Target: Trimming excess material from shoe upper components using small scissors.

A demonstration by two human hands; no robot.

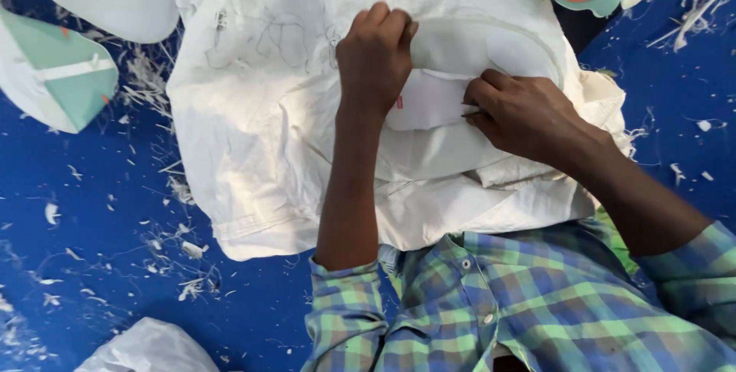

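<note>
White fabric piece (429, 104) pinched by both hands; cap panels (57, 73), thread scraps (184, 249) around.

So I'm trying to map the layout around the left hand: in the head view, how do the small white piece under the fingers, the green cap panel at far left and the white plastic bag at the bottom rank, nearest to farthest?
From the left hand:
1. Small white piece, just right of it, touching.
2. Green cap panel, at the far left edge on the blue surface.
3. White plastic bag, bottom left, farthest.
</note>
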